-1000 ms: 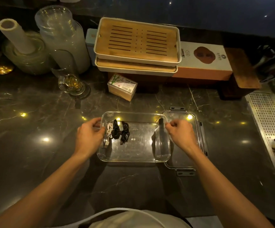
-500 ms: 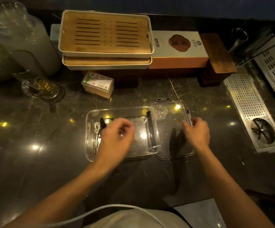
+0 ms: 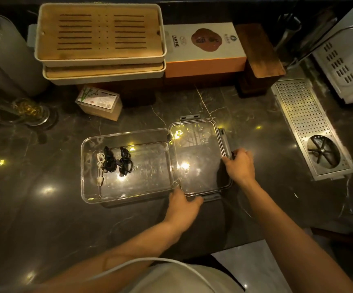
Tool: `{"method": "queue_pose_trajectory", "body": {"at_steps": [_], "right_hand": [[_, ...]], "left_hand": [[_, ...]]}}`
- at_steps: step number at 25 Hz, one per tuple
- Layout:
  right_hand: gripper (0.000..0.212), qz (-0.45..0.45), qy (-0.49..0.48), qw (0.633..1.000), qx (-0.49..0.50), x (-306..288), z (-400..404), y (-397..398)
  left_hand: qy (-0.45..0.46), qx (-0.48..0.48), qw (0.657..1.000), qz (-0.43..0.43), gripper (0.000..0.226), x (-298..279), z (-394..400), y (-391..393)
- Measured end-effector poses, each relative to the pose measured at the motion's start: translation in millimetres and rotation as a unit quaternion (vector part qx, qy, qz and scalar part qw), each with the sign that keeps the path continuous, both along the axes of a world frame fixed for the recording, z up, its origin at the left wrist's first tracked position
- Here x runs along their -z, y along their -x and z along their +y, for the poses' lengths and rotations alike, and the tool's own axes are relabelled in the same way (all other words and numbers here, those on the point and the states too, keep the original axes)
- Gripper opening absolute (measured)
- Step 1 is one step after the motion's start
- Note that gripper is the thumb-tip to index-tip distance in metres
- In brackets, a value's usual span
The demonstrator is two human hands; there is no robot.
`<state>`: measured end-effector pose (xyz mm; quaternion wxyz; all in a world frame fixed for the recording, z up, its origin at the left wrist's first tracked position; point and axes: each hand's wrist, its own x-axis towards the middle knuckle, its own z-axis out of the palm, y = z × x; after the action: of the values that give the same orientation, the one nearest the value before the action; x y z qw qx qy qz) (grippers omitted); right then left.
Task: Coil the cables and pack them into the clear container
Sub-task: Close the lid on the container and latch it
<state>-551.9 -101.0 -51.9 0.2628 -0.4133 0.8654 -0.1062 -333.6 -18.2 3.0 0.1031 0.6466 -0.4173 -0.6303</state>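
Left of both grips sits the container (image 3: 129, 166); right hand (image 3: 240, 164) clamped on lid (image 3: 198, 157) far edge, left hand (image 3: 181, 205) on near edge.

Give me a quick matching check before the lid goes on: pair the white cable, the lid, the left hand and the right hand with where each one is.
Things:
1. white cable
2. lid
3. left hand
4. right hand

Places:
A. on the lid's far right edge, at the latch
B. flat on the counter, right of the clear container
C. at the lid's near edge
D. inside the container, at its left end beside the black cables

Pairs: 1-D, 2-B, 3-C, 4-A
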Motion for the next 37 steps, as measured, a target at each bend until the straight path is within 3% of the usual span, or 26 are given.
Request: {"method": "queue_pose_trajectory", "body": {"at_steps": [3, 7, 8, 10, 11, 13, 15, 18, 21, 24, 27, 30, 33, 37], "right_hand": [[0.044, -0.035, -0.003, 0.999, 0.008, 5.4, -4.4, 11.7], [0.007, -0.123, 0.0, 0.992, 0.032, 7.1, -6.8, 20.0], [0.008, -0.116, 0.013, 0.993, 0.029, 6.4, -6.6, 22.7], [0.011, -0.136, 0.043, 0.988, 0.058, -1.4, -4.1, 27.2], [0.011, -0.191, 0.064, 0.976, 0.085, -9.6, -3.3, 27.9], [0.016, -0.318, 0.101, 0.934, 0.126, -30.4, -2.6, 29.9], [0.019, -0.36, 0.138, 0.917, 0.1, -56.8, -5.4, 34.0], [0.018, -0.301, 0.205, 0.931, -0.02, -100.0, -13.9, 32.9], [0.011, -0.14, 0.259, 0.94, -0.175, -134.2, -20.9, 17.5], [0.013, -0.017, 0.303, 0.912, -0.277, -159.5, -22.4, -10.5], [0.018, 0.049, 0.382, 0.847, -0.367, -173.2, -21.8, -36.4], [0.024, 0.058, 0.418, 0.782, -0.458, -162.6, -19.3, -65.8], [0.024, 0.012, 0.429, 0.746, -0.509, -141.7, -11.1, -92.5], [0.028, -0.064, 0.389, 0.765, -0.51, -115.8, 0.9, -115.6]], "left_hand": [[-0.048, -0.102, 0.994, 0.007, 0.072, 19.2, -4.5, 9.1], [-0.074, -0.177, 0.981, 0.022, 0.011, 5.2, -12.1, 21.4], [-0.08, -0.188, 0.979, 0.018, 0.011, 6.1, -12.5, 23.4], [-0.113, -0.208, 0.971, 0.037, 0.054, 13.1, -11.7, 27.7], [-0.127, -0.204, 0.969, 0.049, 0.069, 14.8, -12.1, 30.0], [-0.136, -0.186, 0.97, 0.077, 0.067, 15.0, -16.4, 35.4], [-0.145, -0.171, 0.967, 0.119, 0.048, 9.5, -24.1, 38.8], [-0.157, -0.132, 0.955, 0.216, 0.059, -15.3, -41.4, 34.9], [-0.124, -0.148, 0.925, 0.327, 0.077, -54.4, -73.2, 16.5], [-0.1, -0.182, 0.894, 0.397, 0.095, -86.9, -112.5, -21.3], [-0.069, -0.219, 0.88, 0.417, 0.099, -102.1, -135.8, -64.4], [-0.052, -0.278, 0.863, 0.419, 0.077, -106.5, -140.9, -108.4], [-0.026, -0.286, 0.873, 0.395, 0.049, -102.0, -130.7, -148.8], [-0.002, -0.302, 0.867, 0.396, 0.041, -86.9, -104.1, -180.5]]}}
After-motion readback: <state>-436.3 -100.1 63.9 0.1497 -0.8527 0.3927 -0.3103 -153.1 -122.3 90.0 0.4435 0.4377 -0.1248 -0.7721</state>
